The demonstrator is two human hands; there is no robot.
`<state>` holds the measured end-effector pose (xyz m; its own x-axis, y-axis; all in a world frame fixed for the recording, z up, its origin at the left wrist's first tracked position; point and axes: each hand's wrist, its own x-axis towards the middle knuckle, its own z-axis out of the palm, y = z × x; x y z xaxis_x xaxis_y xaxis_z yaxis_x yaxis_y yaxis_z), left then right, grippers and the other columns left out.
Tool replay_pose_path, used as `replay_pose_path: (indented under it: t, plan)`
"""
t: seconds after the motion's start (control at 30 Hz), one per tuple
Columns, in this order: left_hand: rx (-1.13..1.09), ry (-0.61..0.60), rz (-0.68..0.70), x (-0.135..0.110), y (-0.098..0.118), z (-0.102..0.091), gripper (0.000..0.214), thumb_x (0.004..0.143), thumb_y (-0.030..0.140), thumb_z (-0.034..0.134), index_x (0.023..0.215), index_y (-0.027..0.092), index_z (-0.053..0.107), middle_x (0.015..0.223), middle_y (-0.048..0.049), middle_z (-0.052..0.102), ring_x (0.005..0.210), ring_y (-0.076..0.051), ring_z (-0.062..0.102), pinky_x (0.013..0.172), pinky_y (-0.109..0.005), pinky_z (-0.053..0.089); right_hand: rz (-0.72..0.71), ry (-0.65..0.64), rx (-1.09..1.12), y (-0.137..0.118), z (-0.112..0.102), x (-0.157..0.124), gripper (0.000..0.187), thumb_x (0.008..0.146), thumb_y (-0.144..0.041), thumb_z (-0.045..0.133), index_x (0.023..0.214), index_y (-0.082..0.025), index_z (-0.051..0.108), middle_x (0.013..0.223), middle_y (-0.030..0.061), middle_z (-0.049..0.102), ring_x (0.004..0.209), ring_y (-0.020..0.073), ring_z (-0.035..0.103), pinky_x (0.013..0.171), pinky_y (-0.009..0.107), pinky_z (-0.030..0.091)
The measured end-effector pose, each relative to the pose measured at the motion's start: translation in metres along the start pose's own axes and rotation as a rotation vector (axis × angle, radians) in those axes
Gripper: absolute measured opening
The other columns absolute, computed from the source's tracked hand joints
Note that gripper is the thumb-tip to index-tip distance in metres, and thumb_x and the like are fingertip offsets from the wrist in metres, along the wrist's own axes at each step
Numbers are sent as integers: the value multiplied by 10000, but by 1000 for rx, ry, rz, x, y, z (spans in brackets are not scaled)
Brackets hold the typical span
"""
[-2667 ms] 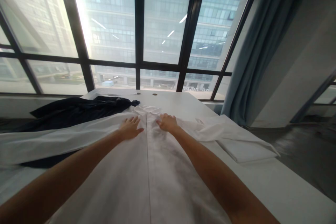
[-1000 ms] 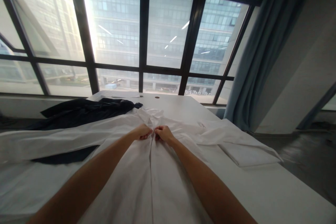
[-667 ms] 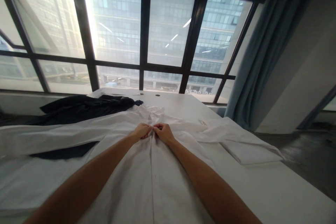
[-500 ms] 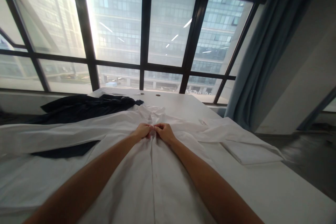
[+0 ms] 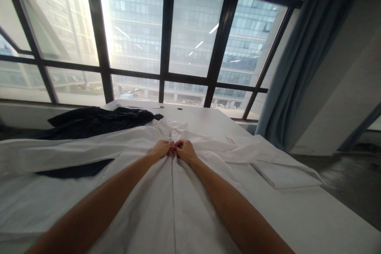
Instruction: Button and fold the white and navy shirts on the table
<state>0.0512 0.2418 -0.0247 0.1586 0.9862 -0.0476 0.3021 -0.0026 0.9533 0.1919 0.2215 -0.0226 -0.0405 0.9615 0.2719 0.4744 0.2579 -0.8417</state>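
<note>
A white long-sleeved shirt (image 5: 154,214) lies spread front side up on the table, its collar toward the window and its sleeves out to both sides. My left hand (image 5: 161,149) pinches the left edge of its front opening, a little below the collar. Close against it, my right hand (image 5: 185,151) pinches the right edge of the placket. The fingertips of both hands meet at the middle; any button between them is too small to make out. Below the hands the placket runs down toward me with its edges side by side.
Dark navy clothing (image 5: 101,121) lies at the left, partly under the shirt's sleeve. A folded white cloth (image 5: 288,174) rests on the white table (image 5: 315,214) at the right, partly beneath the other sleeve. Windows stand behind, with a blue curtain (image 5: 285,87) at the right.
My fingertips have come slightly closer together at the placket, the right hand shifting a little left. The shirt and other clothes stay where they were.
</note>
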Motion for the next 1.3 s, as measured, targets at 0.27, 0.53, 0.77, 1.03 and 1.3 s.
replay_pose_path:
  t: [0.27, 0.53, 0.77, 1.03, 1.3]
  plan:
    - [53, 24, 63, 1, -2, 2, 338, 782, 382, 614, 547, 139, 585, 427, 39, 485, 417, -82, 397, 453, -217, 272, 9, 18, -136, -5, -3, -3, 111, 754, -208, 619, 748, -145, 710, 610, 29, 700, 517, 126, 625, 539, 193, 452]
    - [60, 27, 136, -4, 1, -1, 308, 779, 350, 586, 550, 145, 575, 436, 46, 474, 437, -83, 407, 466, -209, 285, -188, 5, -343, -7, -4, -5, 165, 791, -213, 578, 746, -145, 721, 744, 67, 731, 653, 139, 631, 608, 208, 405]
    - [164, 23, 141, -9, 3, -4, 305, 789, 396, 582, 807, 120, 712, 507, 31, 569, 409, -88, 445, 443, -205, 312, -209, 49, -391, -6, -3, -8, 162, 790, -243, 568, 731, -148, 685, 702, 53, 696, 622, 128, 571, 574, 214, 342]
    - [366, 91, 172, -26, 18, -1, 300, 866, 296, 517, 671, 147, 690, 445, 21, 553, 396, -101, 498, 464, -203, 357, -156, 100, -395, -8, 1, -10, 167, 804, -267, 571, 720, -155, 664, 708, 58, 690, 629, 132, 565, 581, 221, 345]
    - [489, 169, 287, -25, 14, 3, 266, 898, 211, 457, 754, 139, 670, 642, -40, 665, 629, -150, 612, 641, -228, 419, -214, -7, -228, 0, -7, -6, 168, 797, -227, 539, 745, -141, 673, 691, 31, 674, 634, 123, 574, 607, 203, 393]
